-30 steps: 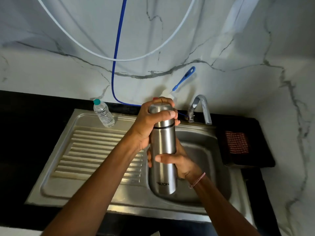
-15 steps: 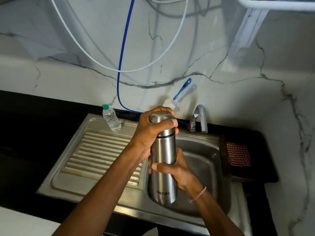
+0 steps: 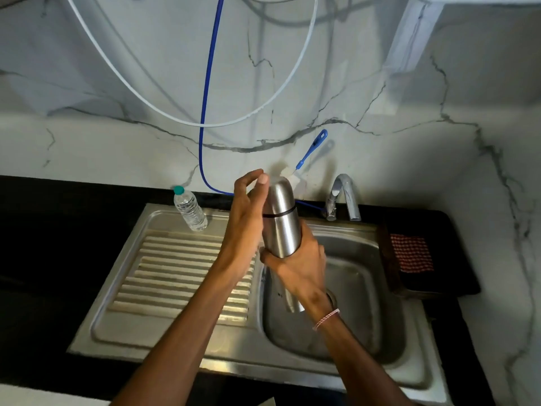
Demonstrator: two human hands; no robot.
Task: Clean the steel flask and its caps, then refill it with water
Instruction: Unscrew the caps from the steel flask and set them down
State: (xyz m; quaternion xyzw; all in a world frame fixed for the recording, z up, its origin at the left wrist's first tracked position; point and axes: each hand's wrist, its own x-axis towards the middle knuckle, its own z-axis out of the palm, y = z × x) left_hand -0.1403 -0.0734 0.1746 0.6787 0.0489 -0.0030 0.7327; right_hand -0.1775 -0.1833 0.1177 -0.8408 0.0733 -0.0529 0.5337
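The steel flask (image 3: 282,230) stands nearly upright above the sink basin (image 3: 360,288), its steel cap (image 3: 281,197) on top with a dark seam below it. My right hand (image 3: 298,268) is wrapped around the flask's middle and hides part of the lower body. My left hand (image 3: 244,227) rests against the cap's left side. Its fingers are loosened and lifted near the cap's top, no longer wrapped around the cap.
A steel tap (image 3: 347,194) stands behind the basin. A small plastic water bottle (image 3: 190,209) stands at the back of the ribbed drainboard (image 3: 175,273). A blue-handled brush (image 3: 311,149) leans on the marble wall. A red checked cloth (image 3: 411,253) lies to the right. Blue and white hoses hang above.
My left hand has let go of its full wrap on the cap, and its fingers now stand off to the left. My right hand has shifted its hold around the flask's front.
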